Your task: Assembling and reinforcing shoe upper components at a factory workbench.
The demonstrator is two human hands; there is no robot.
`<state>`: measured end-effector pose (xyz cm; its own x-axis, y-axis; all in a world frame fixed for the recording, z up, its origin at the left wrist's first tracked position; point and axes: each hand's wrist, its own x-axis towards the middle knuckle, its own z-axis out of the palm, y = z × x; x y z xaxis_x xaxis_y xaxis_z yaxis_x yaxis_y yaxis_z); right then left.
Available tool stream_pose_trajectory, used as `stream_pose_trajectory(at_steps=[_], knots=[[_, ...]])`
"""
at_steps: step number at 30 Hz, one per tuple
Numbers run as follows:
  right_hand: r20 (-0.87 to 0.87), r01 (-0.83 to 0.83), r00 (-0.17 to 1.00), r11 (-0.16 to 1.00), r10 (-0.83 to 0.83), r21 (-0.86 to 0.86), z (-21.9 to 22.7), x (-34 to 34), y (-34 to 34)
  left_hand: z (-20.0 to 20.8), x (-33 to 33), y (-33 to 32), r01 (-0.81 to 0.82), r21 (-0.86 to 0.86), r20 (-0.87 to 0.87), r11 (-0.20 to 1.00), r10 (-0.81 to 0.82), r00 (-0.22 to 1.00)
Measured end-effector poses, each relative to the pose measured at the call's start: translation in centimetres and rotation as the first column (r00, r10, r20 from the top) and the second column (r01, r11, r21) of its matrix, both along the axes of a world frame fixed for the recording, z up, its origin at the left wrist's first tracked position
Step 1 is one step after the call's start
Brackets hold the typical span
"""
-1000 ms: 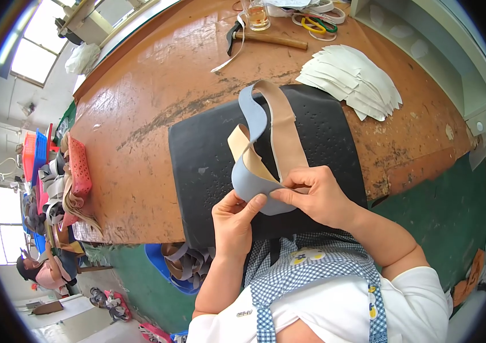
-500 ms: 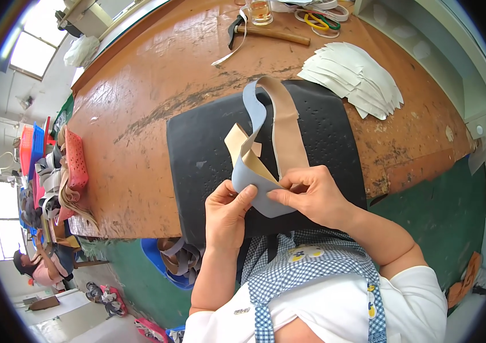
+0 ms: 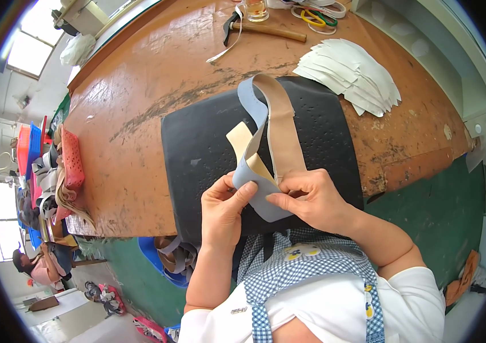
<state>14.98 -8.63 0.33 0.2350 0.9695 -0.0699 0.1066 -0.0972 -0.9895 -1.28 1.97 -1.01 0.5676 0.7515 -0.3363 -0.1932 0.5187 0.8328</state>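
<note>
L hand (image 3: 220,212) & R hand (image 3: 314,200) each have a tight pinch grip on a blue-gray/tan strip (image 3: 266,200), thumbs on its near face, thumb tips just apart, nothing but strip visible btwn thumb & fingers; fingers behind it partly hidden. Strip's lower part hangs just below & btwn the two grips; the rest loops up beyond them, tan on the R leg, blue-gray on the L. Cream piece (image 3: 240,137) sticks up just beyond the L grip; can't tell if it's joined on. Black pad (image 3: 197,143) w/ small holes lies under & beyond the grip, on the brown table (image 3: 123,188). Up-R of the grip: fanned stack of white pcs (image 3: 351,74). Well beyond: hammer (image 3: 269,32) w/ wood handle, next to a glass (image 3: 256,11) w/ some liquid. Far L: red perf. basket (image 3: 72,160). Below-L: blue tub (image 3: 152,260) w/ loose strips (image 3: 177,257).
</note>
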Motion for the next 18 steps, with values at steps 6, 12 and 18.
stream_pose_trajectory(at_steps=[6, 12, 18], knots=[[-0.098, 0.043, 0.994, 0.998, -0.048, -0.049, 0.6, 0.0, 0.3, -0.3, 0.0, -0.3, 0.027, 0.034, -0.023, 0.999, -0.026, 0.999], [-0.216, 0.001, 0.976, 0.997, -0.017, -0.076, 0.5, 0.3, -0.1, 0.3, 0.4, 0.4, 0.080, -0.147, 0.139, 0.986, -0.059, 0.989], [-0.225, -0.011, 0.974, 0.997, -0.007, -0.076, 0.7, 0.2, -0.4, 1.1, 0.0, 1.1, -0.018, -0.097, 0.143, 0.995, 0.031, 0.989]])
